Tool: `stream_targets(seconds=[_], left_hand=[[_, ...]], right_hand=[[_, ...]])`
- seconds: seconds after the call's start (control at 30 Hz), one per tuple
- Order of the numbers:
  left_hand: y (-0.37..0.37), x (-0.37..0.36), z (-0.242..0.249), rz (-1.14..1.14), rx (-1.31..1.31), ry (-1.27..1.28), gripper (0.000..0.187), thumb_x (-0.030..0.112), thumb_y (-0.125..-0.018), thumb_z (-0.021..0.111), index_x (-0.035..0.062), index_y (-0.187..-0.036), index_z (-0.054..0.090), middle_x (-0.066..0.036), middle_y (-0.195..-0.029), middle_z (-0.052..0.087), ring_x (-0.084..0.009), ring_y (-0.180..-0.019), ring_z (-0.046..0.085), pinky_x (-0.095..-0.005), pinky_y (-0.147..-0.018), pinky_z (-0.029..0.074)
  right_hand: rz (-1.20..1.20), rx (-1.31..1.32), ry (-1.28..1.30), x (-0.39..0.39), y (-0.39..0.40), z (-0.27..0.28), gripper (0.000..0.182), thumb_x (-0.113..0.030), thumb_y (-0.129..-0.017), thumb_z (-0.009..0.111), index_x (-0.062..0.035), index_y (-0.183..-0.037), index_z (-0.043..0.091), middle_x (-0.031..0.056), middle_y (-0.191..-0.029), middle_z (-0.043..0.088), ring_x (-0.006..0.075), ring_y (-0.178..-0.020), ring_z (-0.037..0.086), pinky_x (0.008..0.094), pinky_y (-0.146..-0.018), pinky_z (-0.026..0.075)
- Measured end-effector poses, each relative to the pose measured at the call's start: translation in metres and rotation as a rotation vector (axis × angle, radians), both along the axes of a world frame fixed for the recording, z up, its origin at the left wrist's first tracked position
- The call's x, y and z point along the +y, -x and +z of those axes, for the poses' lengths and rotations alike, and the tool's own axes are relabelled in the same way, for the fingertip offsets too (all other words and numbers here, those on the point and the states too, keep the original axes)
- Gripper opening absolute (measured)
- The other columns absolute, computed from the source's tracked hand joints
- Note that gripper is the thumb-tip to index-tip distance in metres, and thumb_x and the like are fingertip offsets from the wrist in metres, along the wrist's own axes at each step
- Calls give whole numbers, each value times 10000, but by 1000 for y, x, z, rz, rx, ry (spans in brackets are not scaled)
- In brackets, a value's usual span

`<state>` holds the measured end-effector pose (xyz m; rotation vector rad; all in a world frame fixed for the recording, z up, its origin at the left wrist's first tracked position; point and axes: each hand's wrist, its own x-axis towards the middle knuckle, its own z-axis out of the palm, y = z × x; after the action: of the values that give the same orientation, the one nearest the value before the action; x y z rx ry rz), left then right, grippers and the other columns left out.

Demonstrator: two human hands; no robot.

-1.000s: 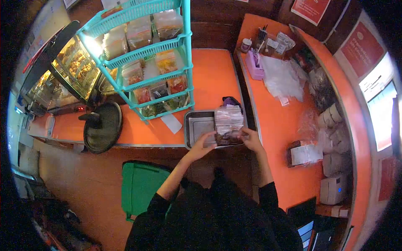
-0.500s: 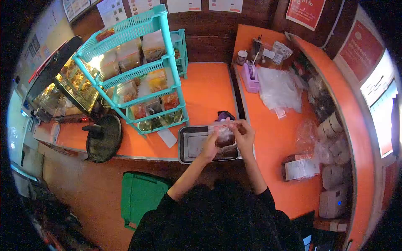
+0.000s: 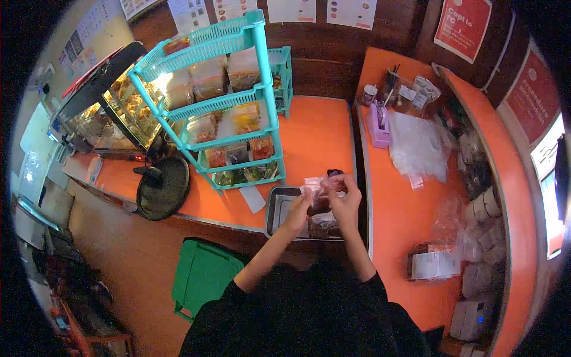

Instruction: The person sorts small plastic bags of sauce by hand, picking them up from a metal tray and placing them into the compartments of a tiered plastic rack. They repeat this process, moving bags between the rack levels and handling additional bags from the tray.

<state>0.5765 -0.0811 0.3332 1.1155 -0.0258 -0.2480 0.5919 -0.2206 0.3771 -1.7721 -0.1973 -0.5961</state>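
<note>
Between my two hands is a small clear plastic bag (image 3: 314,185) with a pinkish top edge. My left hand (image 3: 299,209) is closed on its left side. My right hand (image 3: 345,199) pinches at its upper right with thumb and fingers. Below them lies a metal tray (image 3: 275,208) on the orange counter. Dark brown packed contents (image 3: 324,225) show in the tray's right part, partly hidden by my hands. A dark purple item (image 3: 335,173) sits just behind my right fingers, mostly covered.
A tiered turquoise rack (image 3: 269,77) of bagged goods stands behind left, beside a lit display case (image 3: 113,119). On the right counter are a purple holder (image 3: 378,126), clear plastic bags (image 3: 419,143) and a wrapped pack (image 3: 436,265). A green bin (image 3: 205,276) stands below left.
The whole view has shifted, so the counter and rack appear farther right and slightly lower. Both hands stay on the bag, which now looks narrower and more bunched between them.
</note>
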Motion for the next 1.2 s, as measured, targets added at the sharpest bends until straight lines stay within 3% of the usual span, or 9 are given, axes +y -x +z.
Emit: stream_targets(seconds=[0.13,0.2,0.53,0.7,0.8,0.9,1.0,1.1,1.2], left_hand=[[11,9,11,-116,-53,250,578,482,-1009,368,14,-1331,476,-107,-1248,585,-202,-1145,568,-365,-995,447],[6,13,15,-84,-74,277,583,480,-1011,363,15,-1350,456,-108,-1267,572,-207,-1167,554,-373,-1008,436],[12,35,6,-38,-130,99,563,454,-1023,336,45,-1407,386,-89,-1349,521,-220,-1219,527,-369,-1005,437],[21,36,30,-110,-80,356,525,467,-1022,332,66,-1344,437,-46,-1231,573,-167,-1043,588,-314,-832,496],[24,38,27,-4,-98,90,515,454,-1024,343,60,-1340,444,-38,-1173,589,-147,-976,591,-296,-755,494],[19,44,13,-83,-144,-156,502,432,-1027,353,43,-1328,451,-42,-1137,594,-150,-989,591,-316,-776,499],[15,42,18,2,-77,-47,515,402,-1030,354,17,-1365,425,-81,-1236,579,-185,-1093,579,-321,-887,486],[-1,53,42,127,-153,169,519,402,-1026,382,20,-1365,471,-42,-1101,608,-104,-961,581,-256,-831,455],[-11,96,46,173,-292,168,509,361,-1036,351,5,-1388,443,-124,-1335,537,-199,-1216,523,-335,-1043,374]], right_hand=[[-95,-1,-121,0,3,8,148,-131,-884,677,-20,-903,580,29,-779,572,105,-736,557,254,-675,455],[105,-7,-459,-2,4,19,163,-175,-945,615,-21,-931,565,11,-777,559,89,-744,541,250,-674,452],[137,32,-149,46,18,23,95,-113,-938,595,-18,-944,596,19,-740,600,45,-667,533,227,-566,434],[51,71,-103,57,27,25,85,-105,-933,587,-21,-940,596,69,-658,609,101,-536,560,264,-493,429],[10,17,-33,61,27,20,86,-107,-930,589,-23,-946,591,113,-685,631,151,-559,614,295,-518,457],[-45,-36,20,66,28,15,89,-106,-923,594,-24,-958,587,149,-726,650,253,-600,654,341,-554,485],[-41,-65,115,63,26,21,97,-107,-917,597,-26,-970,583,167,-764,663,331,-689,662,380,-603,506],[-155,91,359,18,10,3,156,-141,-873,636,-39,-988,613,175,-847,665,347,-783,657,417,-681,513],[-23,268,600,-37,0,-57,239,-170,-807,681,-54,-1011,636,174,-894,657,347,-852,647,441,-780,496]])
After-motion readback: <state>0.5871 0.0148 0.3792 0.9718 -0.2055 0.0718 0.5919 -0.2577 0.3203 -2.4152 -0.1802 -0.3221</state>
